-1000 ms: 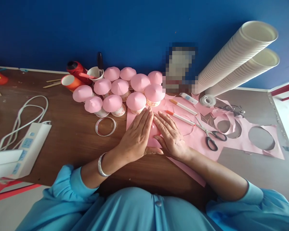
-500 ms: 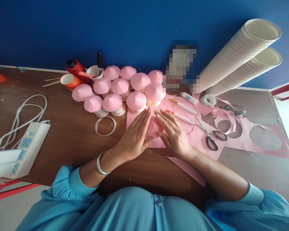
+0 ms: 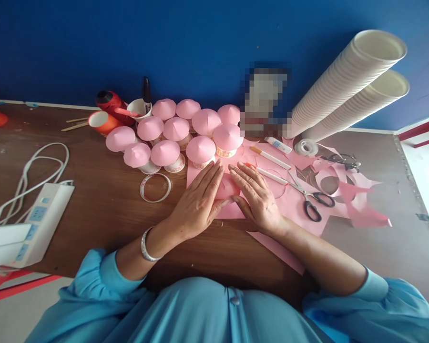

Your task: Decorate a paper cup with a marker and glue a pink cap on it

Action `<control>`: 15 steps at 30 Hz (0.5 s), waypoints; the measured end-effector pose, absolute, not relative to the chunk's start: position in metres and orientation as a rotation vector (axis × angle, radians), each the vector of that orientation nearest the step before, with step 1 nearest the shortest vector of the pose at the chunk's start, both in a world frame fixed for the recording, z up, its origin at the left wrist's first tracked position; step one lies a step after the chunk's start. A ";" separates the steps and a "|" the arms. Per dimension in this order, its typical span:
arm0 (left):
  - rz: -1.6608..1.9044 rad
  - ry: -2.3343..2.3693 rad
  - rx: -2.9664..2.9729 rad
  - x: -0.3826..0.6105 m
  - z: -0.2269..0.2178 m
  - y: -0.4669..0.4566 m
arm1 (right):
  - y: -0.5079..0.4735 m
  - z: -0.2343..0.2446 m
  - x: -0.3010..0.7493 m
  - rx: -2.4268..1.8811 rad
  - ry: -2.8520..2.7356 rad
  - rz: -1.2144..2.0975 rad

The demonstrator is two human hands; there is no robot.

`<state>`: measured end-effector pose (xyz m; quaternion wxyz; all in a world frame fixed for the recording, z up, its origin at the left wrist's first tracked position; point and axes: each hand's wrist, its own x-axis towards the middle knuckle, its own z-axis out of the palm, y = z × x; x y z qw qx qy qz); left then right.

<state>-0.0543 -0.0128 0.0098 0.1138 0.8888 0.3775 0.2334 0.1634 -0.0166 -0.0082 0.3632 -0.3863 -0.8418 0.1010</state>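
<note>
A pink paper cone [image 3: 228, 186] lies low on a pink paper sheet [image 3: 197, 178], between my two hands. My left hand [image 3: 200, 202] rests flat along its left side, fingers stretched out. On the other side, my right hand [image 3: 255, 197] lies with straight fingers angled over the cone's edge. The two thumbs point towards each other at its near side, and the cone's lower edge is partly hidden. Just beyond the fingertips stand several paper cups topped with pink cones [image 3: 200, 148]. A white ring [image 3: 155, 187] with red print lies left of my left hand.
Right of my hands lie black-handled scissors [image 3: 312, 206], markers [image 3: 271, 175], a tape roll [image 3: 306, 147] and pink scraps [image 3: 366, 205]. Tall cup stacks [image 3: 343, 85] lean near the blue wall. A red hot-air tool [image 3: 110, 101] sits at back left; a power strip [image 3: 43, 224] lies left.
The pink scrap at the far right has shifted left and bunched up. The view has moved slightly. My hands stay nearly still around the cone.
</note>
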 end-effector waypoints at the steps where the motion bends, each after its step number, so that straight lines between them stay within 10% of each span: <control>1: 0.684 1.103 2.606 -0.055 0.010 -0.013 | -0.017 -0.009 0.163 -0.996 -2.168 0.261; 15: 0.758 1.101 2.488 -0.063 0.015 -0.020 | -0.019 -0.005 0.168 -0.976 -2.141 0.250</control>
